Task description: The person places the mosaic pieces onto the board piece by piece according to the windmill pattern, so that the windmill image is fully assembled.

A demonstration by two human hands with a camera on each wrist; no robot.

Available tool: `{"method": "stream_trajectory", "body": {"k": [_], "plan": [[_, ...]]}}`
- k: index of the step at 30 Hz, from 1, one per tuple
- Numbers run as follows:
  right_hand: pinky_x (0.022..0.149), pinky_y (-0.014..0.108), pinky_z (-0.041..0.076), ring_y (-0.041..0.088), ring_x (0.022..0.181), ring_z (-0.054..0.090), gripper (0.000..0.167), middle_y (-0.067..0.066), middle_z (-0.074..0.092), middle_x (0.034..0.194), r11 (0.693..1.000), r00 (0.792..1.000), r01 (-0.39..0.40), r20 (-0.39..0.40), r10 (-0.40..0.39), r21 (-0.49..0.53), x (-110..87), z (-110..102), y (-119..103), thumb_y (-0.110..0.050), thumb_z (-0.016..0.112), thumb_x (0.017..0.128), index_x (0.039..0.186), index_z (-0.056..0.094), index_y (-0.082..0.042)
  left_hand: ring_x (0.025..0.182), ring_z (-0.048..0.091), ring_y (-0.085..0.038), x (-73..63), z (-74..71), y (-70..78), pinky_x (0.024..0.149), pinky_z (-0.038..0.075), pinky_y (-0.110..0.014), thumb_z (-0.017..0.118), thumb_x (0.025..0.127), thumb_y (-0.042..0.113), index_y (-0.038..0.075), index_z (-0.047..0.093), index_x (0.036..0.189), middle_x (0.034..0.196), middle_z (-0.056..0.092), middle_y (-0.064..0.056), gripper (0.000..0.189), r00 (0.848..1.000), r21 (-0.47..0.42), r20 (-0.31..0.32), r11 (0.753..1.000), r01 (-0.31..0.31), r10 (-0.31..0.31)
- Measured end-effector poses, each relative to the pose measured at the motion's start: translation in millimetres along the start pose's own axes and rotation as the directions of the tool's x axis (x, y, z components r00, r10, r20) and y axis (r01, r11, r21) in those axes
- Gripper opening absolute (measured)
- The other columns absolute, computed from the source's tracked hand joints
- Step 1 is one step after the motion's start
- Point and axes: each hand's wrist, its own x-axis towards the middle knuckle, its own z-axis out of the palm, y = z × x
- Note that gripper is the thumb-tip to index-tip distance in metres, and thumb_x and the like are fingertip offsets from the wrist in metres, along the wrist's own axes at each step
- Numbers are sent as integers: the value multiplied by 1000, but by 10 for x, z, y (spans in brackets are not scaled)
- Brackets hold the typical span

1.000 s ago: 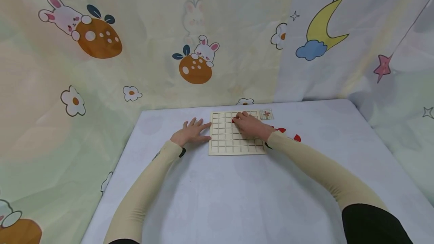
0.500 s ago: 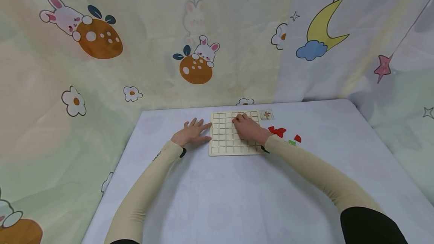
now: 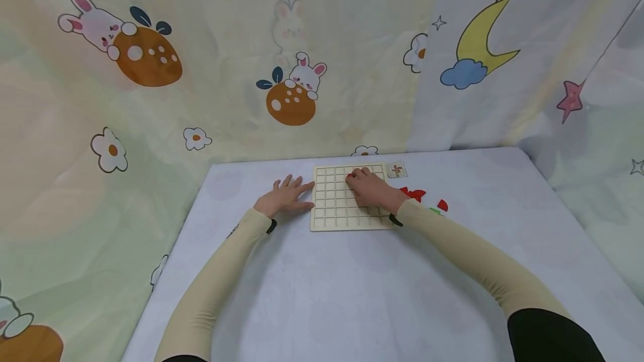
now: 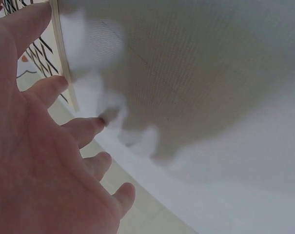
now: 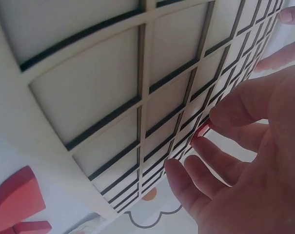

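- Table (image 3: 322, 295): white cover; both sleeved forearms reach across it from the near side.
- Board (image 3: 327, 211): pale, gridded, flat on the far half of the table, between the hands.
- Green piece (image 3: 436, 210): right of the board, partly hidden by the right sleeve.
- Single red piece (image 3: 443, 205): just beyond the green one.
- Left hand (image 3: 283, 197): fingers spread, palm down; thumb and forefinger touch the board's left edge.
- Red cluster (image 3: 416, 194): on the table, right of the board, partly covered by the right arm.
- Right hand (image 3: 372, 190): over the board, thumb and finger pinching a small red block (image 5: 201, 132) at the far rows; whether it is seated in a square cannot be told.
- Patterned card (image 3: 397, 170): beside the board's far right corner.
- Printed curtain (image 3: 352, 43): behind the table.
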Motion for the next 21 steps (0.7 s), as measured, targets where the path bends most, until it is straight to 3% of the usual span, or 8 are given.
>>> {"method": "stream_trajectory", "body": {"k": [21], "plan": [[110,50,42,37,132,43,44,19,47,146,998,1000,-2,20,0,69,-41,-6,17,-11,46,101,145,50,-3,157,1,-40,-18,-21,19,123,7,-64,49,97,65,31,23,161,170,14,-12,77,1000,-6,2,1000,-6,6]]}}
